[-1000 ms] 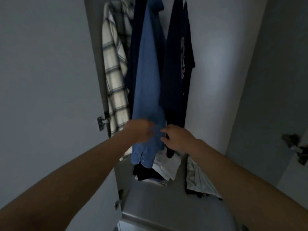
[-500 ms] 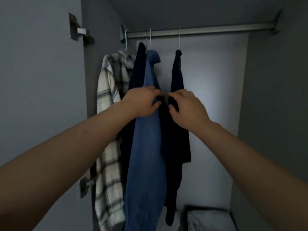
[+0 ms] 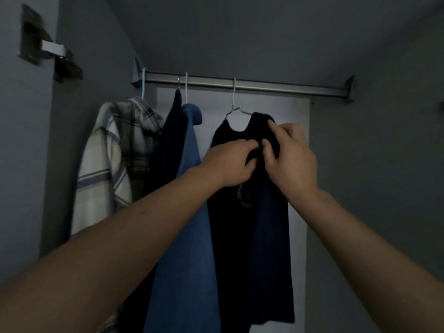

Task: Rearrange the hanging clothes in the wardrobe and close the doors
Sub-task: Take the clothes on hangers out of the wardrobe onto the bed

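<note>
A dark navy T-shirt (image 3: 249, 248) with a printed chest design hangs on a white wire hanger (image 3: 234, 109) from the metal rail (image 3: 276, 85). Both hands are on its upper chest below the collar. My left hand (image 3: 228, 164) pinches the fabric from the left. My right hand (image 3: 292, 159) grips the cloth near the right shoulder, fingers curled into it. Left of it hang a blue shirt (image 3: 189, 236), a dark garment (image 3: 171, 140) and a plaid shirt (image 3: 108, 176).
The open left door (image 3: 24, 164) carries a metal hinge (image 3: 48, 54) near its top. The wardrobe's right side wall (image 3: 384, 188) stands close to the T-shirt. The rail is bare to the right of the wire hanger.
The view tilted further up. The dark T-shirt now faces me and sits farther right on the rail, apart from the blue shirt. Both hands moved from between the garments onto its chest.
</note>
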